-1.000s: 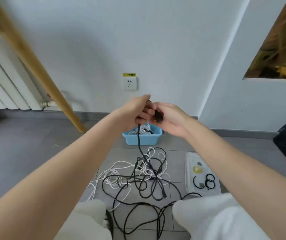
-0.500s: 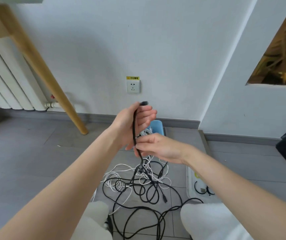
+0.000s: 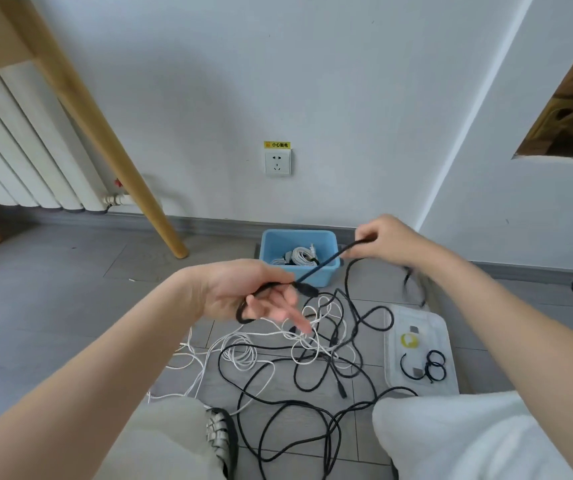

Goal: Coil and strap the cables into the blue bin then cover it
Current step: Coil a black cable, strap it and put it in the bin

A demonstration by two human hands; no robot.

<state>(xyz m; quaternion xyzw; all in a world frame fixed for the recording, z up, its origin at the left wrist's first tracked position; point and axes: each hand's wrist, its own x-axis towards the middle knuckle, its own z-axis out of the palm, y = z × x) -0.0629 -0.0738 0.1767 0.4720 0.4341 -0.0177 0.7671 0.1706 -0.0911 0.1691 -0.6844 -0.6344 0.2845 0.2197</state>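
I see two hands on one black cable [image 3: 319, 268] — left hand [image 3: 243, 292] grips a loop, right hand [image 3: 387, 239] pinches it taut — above one blue bin [image 3: 331, 242] on the floor.

Corner of a lived-in room, indoors.
Grey floor tiles [image 3: 53, 306], white radiator [image 3: 18, 150], wall socket [image 3: 277, 162], wooden table leg [image 3: 105, 133].

Blue bin [image 3: 326, 237] top open, but taut black cable [image 3: 323, 263] crosses its near rim between left hand [image 3: 243, 292] and right hand [image 3: 387, 240]. Tangled white cables [image 3: 243, 355] clutter floor before bin. Lid [image 3: 444, 327] just right, straps [image 3: 432, 367] on it. Bare floor [image 3: 53, 299] left; wooden leg [image 3: 111, 143] behind.
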